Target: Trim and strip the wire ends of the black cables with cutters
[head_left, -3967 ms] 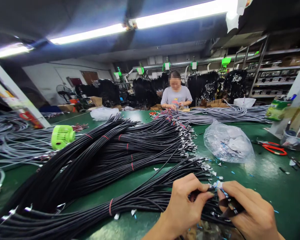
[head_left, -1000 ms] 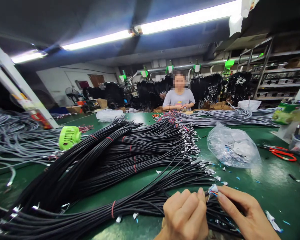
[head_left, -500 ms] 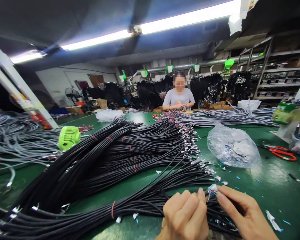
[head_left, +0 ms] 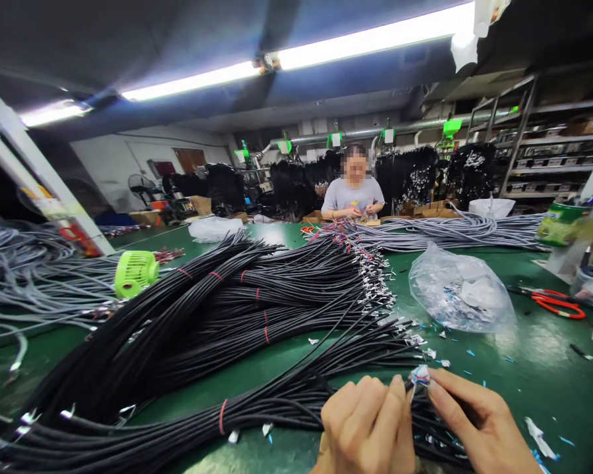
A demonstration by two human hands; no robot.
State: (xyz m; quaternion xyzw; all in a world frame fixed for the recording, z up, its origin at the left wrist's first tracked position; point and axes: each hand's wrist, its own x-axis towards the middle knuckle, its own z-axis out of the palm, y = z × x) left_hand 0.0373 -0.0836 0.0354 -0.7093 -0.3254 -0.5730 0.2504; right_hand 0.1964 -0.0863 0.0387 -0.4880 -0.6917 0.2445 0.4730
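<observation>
My left hand (head_left: 368, 424) is closed in a fist around the end of a black cable (head_left: 409, 384) at the bottom of the head view. My right hand (head_left: 479, 421) pinches the small white and blue connector piece (head_left: 420, 375) at that cable's tip, thumb and forefinger pressed together. Both hands hover over the near bundle of black cables (head_left: 257, 408), which is tied with a red band (head_left: 221, 415). Larger bundles of black cables (head_left: 257, 296) with metal terminals fan out across the green table (head_left: 524, 368).
A clear plastic bag of small parts (head_left: 459, 289) lies right of the cables. Red-handled scissors (head_left: 558, 304) lie far right, a green fan (head_left: 136, 271) at left, grey cables (head_left: 449, 230) behind. Another person (head_left: 353, 191) works at the far side. Scraps litter the table.
Compared with 4 s ago, my hands have shifted slightly and my right hand no longer holds the dark tool. Over the last second my hands hardly moved.
</observation>
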